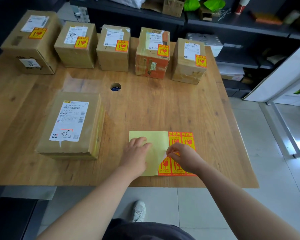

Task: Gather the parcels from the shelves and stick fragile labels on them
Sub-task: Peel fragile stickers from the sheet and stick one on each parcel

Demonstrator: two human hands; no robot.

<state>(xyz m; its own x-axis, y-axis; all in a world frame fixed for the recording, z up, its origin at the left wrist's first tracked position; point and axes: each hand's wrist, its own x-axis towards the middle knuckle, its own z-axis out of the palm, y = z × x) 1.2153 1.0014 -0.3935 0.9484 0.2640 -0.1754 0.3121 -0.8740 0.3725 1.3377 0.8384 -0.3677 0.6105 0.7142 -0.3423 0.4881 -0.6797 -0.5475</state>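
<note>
Right fingers (172, 150) pinched sticker (164, 166) corner; left fingers (141, 140) lay flat, pressing sheet (154, 137) on desk (145, 104). Quick pull might tear sticker or fold it.

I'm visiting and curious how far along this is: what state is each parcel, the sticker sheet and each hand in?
Back row of five brown cardboard parcels: closed, each bearing a red-and-yellow fragile label.
Large brown cardboard parcel at front left: closed, no fragile label yet.
Yellow sticker sheet: lying flat, left part bare.
Left hand: open, pressing the sheet.
Right hand: pinching one red sticker's lifted corner.
</note>
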